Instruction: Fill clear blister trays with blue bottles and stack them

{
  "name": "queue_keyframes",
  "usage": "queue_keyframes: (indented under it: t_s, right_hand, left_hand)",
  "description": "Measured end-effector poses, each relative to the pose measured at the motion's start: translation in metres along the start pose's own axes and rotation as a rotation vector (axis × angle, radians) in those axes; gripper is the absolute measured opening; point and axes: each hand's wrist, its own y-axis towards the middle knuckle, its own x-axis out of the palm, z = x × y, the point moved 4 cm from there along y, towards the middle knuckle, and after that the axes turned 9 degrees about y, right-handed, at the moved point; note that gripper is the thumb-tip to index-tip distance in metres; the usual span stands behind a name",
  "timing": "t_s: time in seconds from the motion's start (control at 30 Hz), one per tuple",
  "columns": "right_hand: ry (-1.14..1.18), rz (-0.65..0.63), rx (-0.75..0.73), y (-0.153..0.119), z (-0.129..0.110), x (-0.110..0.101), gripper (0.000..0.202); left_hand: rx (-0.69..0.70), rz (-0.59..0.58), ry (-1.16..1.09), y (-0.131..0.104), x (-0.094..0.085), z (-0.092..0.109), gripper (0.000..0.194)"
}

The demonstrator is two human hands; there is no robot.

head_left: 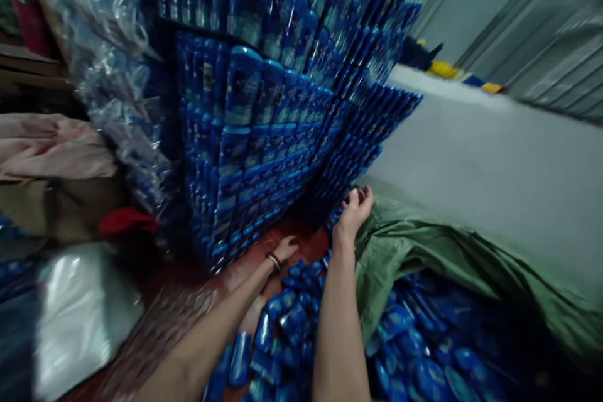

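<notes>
My left hand (286, 249), with a bracelet at the wrist, reaches low over the red floor beside loose blue bottles (294, 320). Its fingers are stretched out, and nothing shows in them. Farther forward, my right hand (357, 204) is beside the upper edge of a green sack (400, 245). The right fingers are curled around a small dark patch that I cannot make out. More blue bottles (409, 333) lie inside the open sack. Ahead of both hands rises a tall stack of blue bottles (264, 144) in tight rows.
A white partition (485, 144) runs along the right, behind the sack. Clear plastic wrap (117, 56) covers the stack's left side. To the left are a pink cloth (51, 144), a red cloth (125, 220) and a silvery plastic bag (80, 314). Red floor (230, 282) shows between.
</notes>
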Motion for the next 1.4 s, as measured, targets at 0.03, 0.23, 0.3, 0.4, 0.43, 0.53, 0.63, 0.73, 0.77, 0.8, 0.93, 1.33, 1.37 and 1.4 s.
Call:
queue_keyframes:
  t_s: [0.03, 0.23, 0.3, 0.4, 0.43, 0.53, 0.63, 0.73, 0.77, 0.8, 0.93, 1.33, 1.37, 1.4]
  right_hand:
    - [0.018, -0.072, 0.034, -0.027, -0.005, -0.004, 0.060]
    - [-0.257, -0.913, 0.135, -0.212, -0.017, -0.053, 0.040]
    - [-0.450, -1.048, 0.085, -0.267, -0.018, -0.085, 0.041]
    - [-0.583, -1.029, -0.061, -0.328, -0.031, -0.131, 0.045]
    - [-0.594, -1.007, -0.105, -0.344, -0.038, -0.144, 0.046]
    - [-0.628, -0.942, -0.180, -0.385, -0.060, -0.173, 0.053]
    - [-0.672, -0.906, -0.216, -0.415, -0.077, -0.195, 0.060]
    - [-0.706, -0.892, -0.245, -0.434, -0.090, -0.211, 0.062]
    - [-0.715, -0.889, -0.244, -0.437, -0.094, -0.215, 0.061]
    - [-0.723, -0.884, -0.239, -0.438, -0.096, -0.219, 0.061]
    - [-0.811, -0.859, -0.196, -0.433, -0.094, -0.226, 0.054]
    - [-0.749, -0.816, -0.313, -0.418, -0.084, -0.251, 0.042]
    - [-0.711, -0.798, -0.297, -0.417, -0.091, -0.259, 0.041]
    - [-0.673, -0.791, -0.277, -0.418, -0.098, -0.267, 0.040]
  left_hand:
    - [-0.050, 0.023, 0.003, -0.023, -0.009, 0.004, 0.034]
    - [-0.099, 0.180, 0.104, -0.208, -0.065, 0.037, 0.039]
    - [-0.113, 0.274, 0.285, -0.274, -0.072, 0.040, 0.041]
    - [-0.087, 0.260, 0.580, -0.349, -0.054, 0.035, 0.048]
    - [-0.075, 0.241, 0.673, -0.364, -0.044, 0.032, 0.051]
    - [-0.062, 0.170, 0.945, -0.384, -0.010, 0.024, 0.057]
    - [-0.069, 0.121, 1.124, -0.378, 0.010, 0.018, 0.057]
    - [-0.069, 0.152, 1.157, -0.368, 0.004, 0.012, 0.055]
    - [-0.053, 0.171, 1.134, -0.365, -0.003, 0.012, 0.055]
    - [-0.030, 0.191, 1.101, -0.362, -0.010, 0.012, 0.055]
    - [0.038, 0.254, 1.053, -0.339, -0.034, 0.021, 0.053]
    - [-0.123, 0.087, 1.291, -0.328, 0.012, 0.040, 0.057]
    - [-0.110, 0.144, 1.311, -0.334, -0.002, 0.044, 0.055]
    - [-0.111, 0.218, 1.342, -0.339, -0.019, 0.046, 0.052]
